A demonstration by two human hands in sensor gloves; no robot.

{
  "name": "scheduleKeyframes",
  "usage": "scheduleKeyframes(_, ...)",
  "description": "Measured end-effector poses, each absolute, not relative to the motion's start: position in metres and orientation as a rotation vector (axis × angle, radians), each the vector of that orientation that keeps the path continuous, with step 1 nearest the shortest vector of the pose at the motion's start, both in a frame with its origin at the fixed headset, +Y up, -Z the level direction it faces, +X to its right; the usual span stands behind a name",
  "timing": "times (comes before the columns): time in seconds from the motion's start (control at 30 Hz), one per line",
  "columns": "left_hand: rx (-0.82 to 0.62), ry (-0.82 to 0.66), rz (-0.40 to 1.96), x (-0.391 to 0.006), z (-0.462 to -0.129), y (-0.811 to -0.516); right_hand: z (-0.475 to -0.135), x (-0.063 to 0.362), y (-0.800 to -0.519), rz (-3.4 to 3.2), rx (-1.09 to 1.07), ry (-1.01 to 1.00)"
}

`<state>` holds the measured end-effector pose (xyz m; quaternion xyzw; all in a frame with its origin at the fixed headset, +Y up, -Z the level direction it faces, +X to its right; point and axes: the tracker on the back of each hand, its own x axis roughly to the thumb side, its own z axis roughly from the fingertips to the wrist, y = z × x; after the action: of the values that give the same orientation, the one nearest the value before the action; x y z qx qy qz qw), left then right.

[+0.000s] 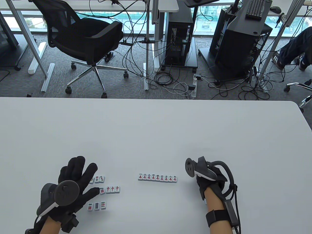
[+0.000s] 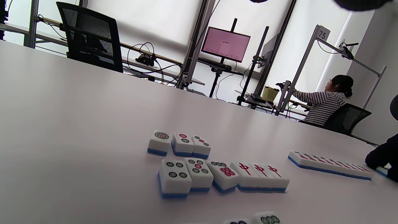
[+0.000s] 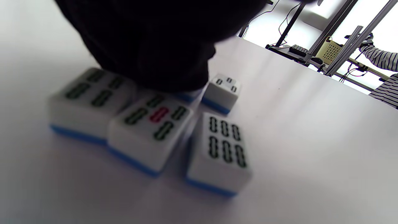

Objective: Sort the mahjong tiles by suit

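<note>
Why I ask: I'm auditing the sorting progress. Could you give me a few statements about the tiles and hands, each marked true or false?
1. The character tiles lie face up in one straight row of nine. True.
2. The three red-character tiles lie scattered apart. False: they sit side by side in one row.
3. The left hand spreads its fingers over the dot tiles. True.
4. The right hand rests on the character row. False: it is to the right of that row, apart from it, over the bamboo tiles seen in the right wrist view.
</note>
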<state>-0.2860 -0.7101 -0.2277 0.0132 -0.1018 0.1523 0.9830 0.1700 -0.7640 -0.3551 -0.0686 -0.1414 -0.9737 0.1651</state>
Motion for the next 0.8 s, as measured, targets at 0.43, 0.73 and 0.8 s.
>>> scheduleKeyframes(0.43,0.030,-0.201,0.317,-0.288,-0.228,-0.710,-0.323,0.102,-0.727,-3.001,-0.518,-0.158)
scheduleKeyframes(0.73,0.022,-0.211,0.309,-0.286,-0.228,-0.711,-0.272,-0.010,-0.743,-2.898,-0.973,-0.222)
scheduleKeyframes(0.8,0.026,-0.214,0.312,-0.286,-0.227,-0.711,-0.269,-0.022,-0.748,-2.887,-0.987,-0.239)
